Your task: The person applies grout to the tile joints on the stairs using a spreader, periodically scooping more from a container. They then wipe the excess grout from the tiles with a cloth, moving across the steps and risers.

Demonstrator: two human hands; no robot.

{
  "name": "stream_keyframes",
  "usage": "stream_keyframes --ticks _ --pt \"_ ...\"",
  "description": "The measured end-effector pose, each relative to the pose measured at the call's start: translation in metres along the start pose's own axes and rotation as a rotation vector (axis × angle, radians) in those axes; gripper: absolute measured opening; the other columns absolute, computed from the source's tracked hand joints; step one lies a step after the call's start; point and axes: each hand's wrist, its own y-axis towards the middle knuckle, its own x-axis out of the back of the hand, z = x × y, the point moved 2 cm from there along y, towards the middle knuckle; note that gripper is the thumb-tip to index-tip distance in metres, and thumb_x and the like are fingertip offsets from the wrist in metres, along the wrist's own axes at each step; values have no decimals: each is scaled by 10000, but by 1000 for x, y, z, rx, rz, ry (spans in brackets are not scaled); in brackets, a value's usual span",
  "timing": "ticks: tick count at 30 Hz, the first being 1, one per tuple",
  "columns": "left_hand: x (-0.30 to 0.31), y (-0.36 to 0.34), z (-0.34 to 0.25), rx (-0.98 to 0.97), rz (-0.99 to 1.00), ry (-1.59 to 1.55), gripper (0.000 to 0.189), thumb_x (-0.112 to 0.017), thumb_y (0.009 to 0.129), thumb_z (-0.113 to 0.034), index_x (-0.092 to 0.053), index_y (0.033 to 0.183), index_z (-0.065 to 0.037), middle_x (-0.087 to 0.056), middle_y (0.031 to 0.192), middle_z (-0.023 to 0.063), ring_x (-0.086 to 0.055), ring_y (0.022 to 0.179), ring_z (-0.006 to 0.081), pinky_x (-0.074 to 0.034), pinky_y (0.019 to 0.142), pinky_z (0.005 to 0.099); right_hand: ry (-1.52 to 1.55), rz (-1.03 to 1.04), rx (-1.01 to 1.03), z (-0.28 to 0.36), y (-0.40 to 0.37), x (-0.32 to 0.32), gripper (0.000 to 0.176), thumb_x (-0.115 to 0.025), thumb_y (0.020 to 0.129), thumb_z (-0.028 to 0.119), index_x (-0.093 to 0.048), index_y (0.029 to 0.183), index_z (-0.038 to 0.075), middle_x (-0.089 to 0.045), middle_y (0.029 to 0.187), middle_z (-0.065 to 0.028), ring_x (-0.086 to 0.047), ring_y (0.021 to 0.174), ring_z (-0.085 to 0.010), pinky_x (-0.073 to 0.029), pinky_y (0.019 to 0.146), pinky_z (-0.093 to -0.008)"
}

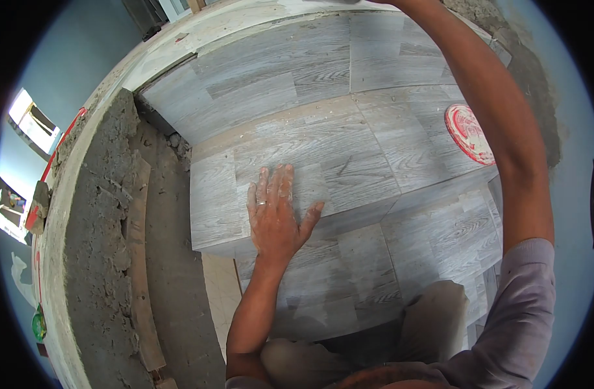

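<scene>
My left hand [275,211] lies flat with its fingers spread on a grey wood-patterned tiled step [355,155]. Whitish dust covers its fingers, and a ring shows on one of them. My right arm reaches up to the top edge of the view, over the upper tiled riser [264,71]. Only a sliver of my right hand [382,1] shows there, beside a greyish thing cut off by the frame edge. Its fingers are hidden. Below my left hand, more tiles of the same pattern cover the lower step [349,272].
A round red lid or dish [469,133] smeared with white paste sits on the step at right. At left runs a rough cement wall [96,214] with a wooden strip [139,259] beside it. My knees are at the bottom. A blue wall [572,214] stands at right.
</scene>
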Motion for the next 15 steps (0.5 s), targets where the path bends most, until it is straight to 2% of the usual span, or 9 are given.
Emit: stream_keyframes --ticks 1,2,5,9,11,15 --pt "-1 0 1 4 5 3 768 -667 860 -502 -444 1429 -36 -519 1408 172 -382 1392 387 -257 1126 556 64 113 -48 1 0 1 145 -644 798 14 -618 940 8 -661 890 -201 -627 878 -375 -486 759 -444" --pt "-2 0 0 6 9 6 773 -667 859 -507 -443 1430 -37 -520 1408 171 -381 1393 385 -257 1128 555 -42 105 -33 7 -4 -1 130 -635 807 19 -619 935 5 -660 899 -206 -628 869 -370 -483 763 -437" --pt "-1 1 0 10 10 4 770 -668 860 -504 -444 1430 -37 -522 1408 168 -381 1395 381 -255 1133 549 9 193 -87 2 -6 -8 108 -633 811 30 -614 914 5 -655 889 -214 -622 854 -380 -480 754 -445" --pt "0 1 0 11 12 4 770 -669 859 -501 -444 1430 -36 -524 1407 165 -381 1395 379 -255 1135 543 -73 204 -29 -2 0 -25 88 -630 822 52 -612 896 8 -649 858 -215 -619 835 -390 -475 735 -461" --pt "0 1 0 11 19 6 768 -670 860 -499 -445 1430 -35 -526 1407 165 -381 1395 377 -255 1133 542 -216 144 71 1 2 -27 93 -629 825 68 -616 898 12 -643 871 -216 -611 843 -397 -472 738 -470" --pt "-1 0 0 7 5 -3 767 -669 860 -501 -447 1428 -35 -528 1404 167 -382 1395 375 -256 1132 542 -218 104 71 0 0 -19 80 -635 818 71 -624 885 29 -644 856 -201 -609 830 -396 -475 740 -474"
